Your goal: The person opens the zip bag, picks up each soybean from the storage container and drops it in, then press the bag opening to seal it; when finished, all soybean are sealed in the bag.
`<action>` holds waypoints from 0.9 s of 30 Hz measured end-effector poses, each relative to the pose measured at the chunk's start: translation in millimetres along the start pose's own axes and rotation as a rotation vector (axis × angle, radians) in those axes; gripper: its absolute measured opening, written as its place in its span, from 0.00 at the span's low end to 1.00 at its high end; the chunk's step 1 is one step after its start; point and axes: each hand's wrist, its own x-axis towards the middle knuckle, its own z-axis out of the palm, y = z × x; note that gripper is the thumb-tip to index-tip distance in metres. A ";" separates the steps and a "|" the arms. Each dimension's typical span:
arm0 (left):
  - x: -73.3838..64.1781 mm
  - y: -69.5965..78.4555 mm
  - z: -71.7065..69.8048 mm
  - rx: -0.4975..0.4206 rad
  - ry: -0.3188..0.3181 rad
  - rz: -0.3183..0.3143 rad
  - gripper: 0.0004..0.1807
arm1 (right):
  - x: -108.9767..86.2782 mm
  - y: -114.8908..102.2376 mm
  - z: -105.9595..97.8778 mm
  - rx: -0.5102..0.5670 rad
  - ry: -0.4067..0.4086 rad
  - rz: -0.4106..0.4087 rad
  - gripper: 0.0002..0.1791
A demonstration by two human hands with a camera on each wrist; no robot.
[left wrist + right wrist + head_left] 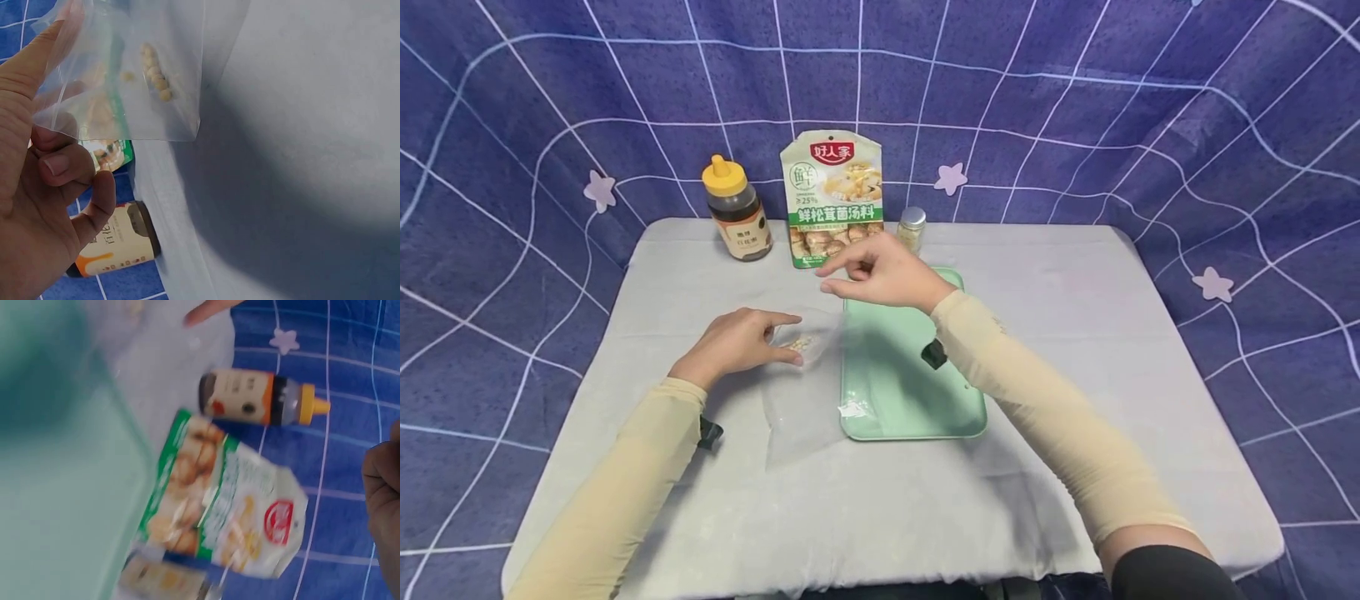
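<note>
A floppy, see-through plastic bag is spread on the table's white cloth, with one side seeming to lie over the left edge of a flat, pale green tray. Some tiny, round, cream-coloured balls can be seen inside, near a corner. The bag's far end is held by the left hand: the thumb and first finger are curved around it, with their tips apart. Nothing is seen in the right hand, which is held above the tray's far end with a gap between thumb and first finger.

The bag should be very light, soft and a bit slippery, so it may be crumpled easily. The balls look hard, but that cannot be told for sure, and they could be rolled about. The bag is best pinched by its edges, away from the balls.
</note>
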 end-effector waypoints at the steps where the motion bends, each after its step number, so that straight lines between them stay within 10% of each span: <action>1: 0.2 -0.4 0.3 -0.002 0.002 0.003 0.42 | -8.9 3.3 -4.5 -0.014 -0.001 0.019 0.10; 16: -1.4 -2.3 1.0 -0.030 -0.016 0.004 0.42 | -219.7 68.2 -26.8 -0.066 -0.063 0.449 0.08; 27: 2.4 2.2 5.0 -0.048 -0.016 0.031 0.42 | -244.6 64.3 -22.8 -0.131 -0.123 0.496 0.08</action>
